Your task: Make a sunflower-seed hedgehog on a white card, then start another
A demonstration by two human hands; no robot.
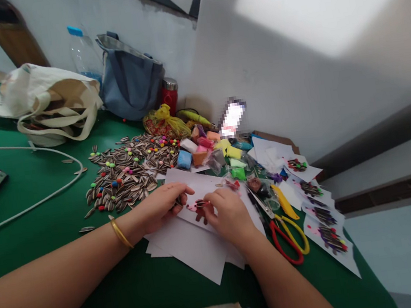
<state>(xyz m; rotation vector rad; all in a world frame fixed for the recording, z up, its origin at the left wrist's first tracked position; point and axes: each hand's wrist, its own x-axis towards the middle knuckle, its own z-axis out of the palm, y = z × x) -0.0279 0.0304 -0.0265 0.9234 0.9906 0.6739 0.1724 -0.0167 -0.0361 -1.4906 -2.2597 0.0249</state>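
A small clay figure (pixel 201 216) with a pink face and brown feet lies on a white paper sheet (pixel 200 256), which rests on other sheets. My right hand (pixel 231 214) is at the figure's right side, its thumb and fingers pinched on what looks like a sunflower seed against the figure's back. My left hand (pixel 163 206) is curled just left of the figure, and dark bits show between its fingers, too small to make out. A heap of striped sunflower seeds (pixel 125 180) mixed with coloured clay beads lies beyond my left hand.
Packets of coloured clay (pixel 205 149) lie behind the paper. Scissors (pixel 289 234) and a yellow cutter (pixel 284 201) are at right, near finished seed figures on paper (pixel 334 253). Bags (pixel 128 78), a red flask (pixel 170 95) and a lit phone (pixel 233 118) stand along the wall; a white cable (pixel 43 197) crosses left.
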